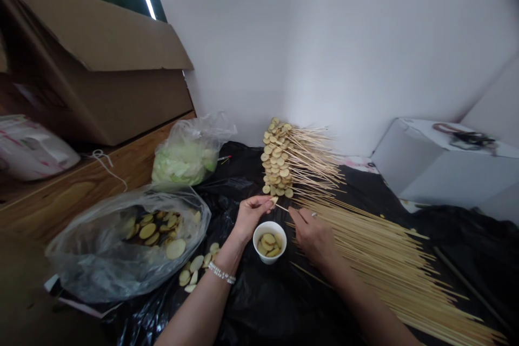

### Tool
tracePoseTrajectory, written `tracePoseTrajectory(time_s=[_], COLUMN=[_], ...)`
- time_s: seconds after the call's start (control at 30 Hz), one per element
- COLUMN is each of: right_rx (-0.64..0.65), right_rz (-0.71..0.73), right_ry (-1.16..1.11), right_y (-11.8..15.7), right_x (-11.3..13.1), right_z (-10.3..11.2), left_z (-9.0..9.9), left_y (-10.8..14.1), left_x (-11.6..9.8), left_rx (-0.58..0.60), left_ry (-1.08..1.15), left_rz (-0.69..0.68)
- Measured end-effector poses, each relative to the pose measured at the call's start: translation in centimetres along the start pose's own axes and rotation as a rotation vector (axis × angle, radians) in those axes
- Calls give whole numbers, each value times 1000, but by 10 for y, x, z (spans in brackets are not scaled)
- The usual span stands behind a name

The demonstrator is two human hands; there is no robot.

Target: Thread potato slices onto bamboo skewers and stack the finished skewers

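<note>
Between the fingers of my left hand (pixel 253 213) is a potato slice (pixel 274 200), pinched near its edge. My right hand (pixel 312 232) grips a thin wooden skewer (pixel 282 207), whose tip meets the slice; whether it has gone through, I cannot tell. Just below the hands stands a white cup (pixel 270 260) with several slices in liquid. Beyond them lies a stack of skewered potato slices (pixel 278 157), sticks pointing right. Many bare skewers (pixel 377 243) lie in a broad bundle beside and under my right forearm.
At left, a clear plastic bag (pixel 89 265) holds more slices, with loose slices (pixel 197 263) beside it. Behind it sits a bag of pale green vegetable (pixel 182 159). A cardboard box (pixel 133 97) stands back left, a white box (pixel 441 167) at right. Black plastic sheeting (pixel 259 308) covers the surface.
</note>
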State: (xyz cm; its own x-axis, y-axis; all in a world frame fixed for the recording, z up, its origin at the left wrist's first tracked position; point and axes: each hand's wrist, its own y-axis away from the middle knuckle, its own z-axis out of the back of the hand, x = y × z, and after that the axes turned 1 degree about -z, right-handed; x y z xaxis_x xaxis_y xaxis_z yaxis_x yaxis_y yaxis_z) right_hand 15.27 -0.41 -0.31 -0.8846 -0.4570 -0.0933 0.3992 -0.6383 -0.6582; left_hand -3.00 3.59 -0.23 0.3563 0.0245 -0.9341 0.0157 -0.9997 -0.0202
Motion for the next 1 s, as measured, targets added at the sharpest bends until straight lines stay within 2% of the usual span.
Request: tracePoseTrajectory(time_s=[0.17, 0.33, 0.43, 0.53, 0.6, 0.67, 0.83, 1.0], right_rx=[-10, 4, 3, -1, -14, -23, -23, -31], right_rz=[-20, -26, -25, -27, -43, -52, -33, -46], right_ry=[-70, -77, -88, -106, -113, -115, -113, -97], right_y=[2, 1, 0, 0, -1, -1, -1, -1], right_x=[0, -1, -1, -1, -1, -1, 1, 0], right_z=[-4, -7, -5, -3, 0, 1, 1, -1], left_z=[-2, -5, -5, 0, 3, 4, -2, -4], left_y=[1, 4, 3, -1, -3, -3, 1, 2], left_x=[0, 0, -1, -1, -1, -1, 0, -2], left_rx=[33, 22, 31, -45, -122, -147, -65, -48], left_ry=[13, 51, -13, 21, 87, 139, 157, 163], left_rz=[24, 125, 82, 39, 52, 82, 141, 173])
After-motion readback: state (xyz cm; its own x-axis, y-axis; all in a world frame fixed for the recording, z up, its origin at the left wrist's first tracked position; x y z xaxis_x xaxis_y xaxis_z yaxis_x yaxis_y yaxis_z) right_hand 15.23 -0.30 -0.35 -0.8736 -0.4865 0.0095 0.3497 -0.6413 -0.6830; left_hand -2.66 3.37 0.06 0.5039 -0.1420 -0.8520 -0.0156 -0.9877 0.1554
